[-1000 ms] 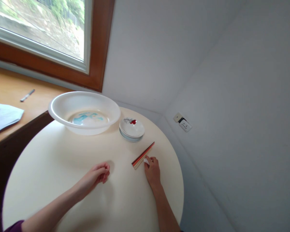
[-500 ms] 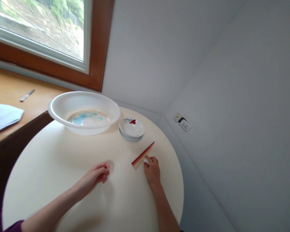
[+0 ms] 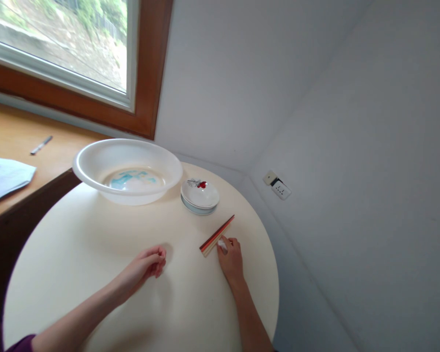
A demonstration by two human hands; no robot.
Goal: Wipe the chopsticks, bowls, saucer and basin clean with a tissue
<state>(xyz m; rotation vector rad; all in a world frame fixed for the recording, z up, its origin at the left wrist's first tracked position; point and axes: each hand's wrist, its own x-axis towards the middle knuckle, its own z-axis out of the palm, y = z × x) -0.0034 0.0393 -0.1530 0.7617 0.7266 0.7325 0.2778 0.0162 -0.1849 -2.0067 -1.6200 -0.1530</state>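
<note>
My right hand (image 3: 231, 259) rests on the right part of the round table (image 3: 190, 313). Its fingers are closed on a small white tissue wad (image 3: 223, 245), partly hidden by them. Just left of those fingertips lies a slanted row of chopsticks (image 3: 215, 236), dark, red and pale, side by side. My left hand (image 3: 152, 261) lies on its side near the table's middle, with loosely curled fingers and nothing seen in them. Beyond the chopsticks stands a stack of small white dishes (image 3: 200, 195), the top one with a red flower.
A large translucent white basin (image 3: 128, 190) stands at the table's far left. On the wooden desk (image 3: 64, 134) beside it are a pen (image 3: 41, 145) and some papers (image 3: 5, 176). White walls meet behind the table, with a power socket (image 3: 280, 188) on the right one.
The white tissue wad has shifted slightly and looks more crumpled in my right fingers. My left hand, the chopsticks, dishes and basin have stayed in place.
</note>
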